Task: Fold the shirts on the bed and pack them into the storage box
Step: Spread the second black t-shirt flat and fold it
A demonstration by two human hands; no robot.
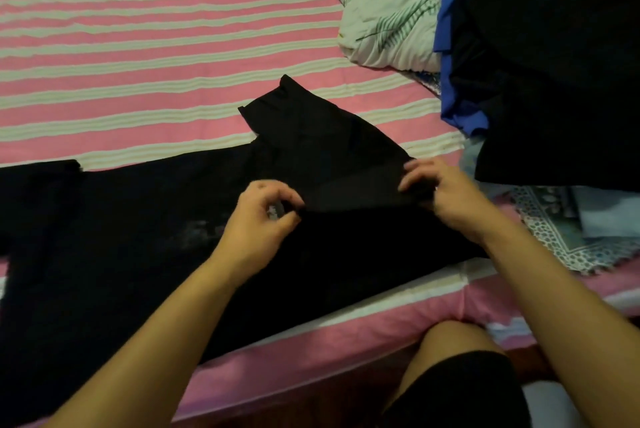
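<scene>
From over the person's shoulders, one black shirt (145,237) lay spread flat across the near edge of the striped bed (156,46), stretching left of and beneath both hands; its sleeve (311,129) was folded up between them. The left hand (259,216) had its fingers curled tight, pinching the fabric at the fold; the right hand (440,192) gripped the same fold's edge further right, fingers bent over the cloth; two hands, both holding the one shirt. To the far right sat one pile of clothes (540,63), a black shirt with yellow lettering on top; beside it, one white bundle (391,32).
</scene>
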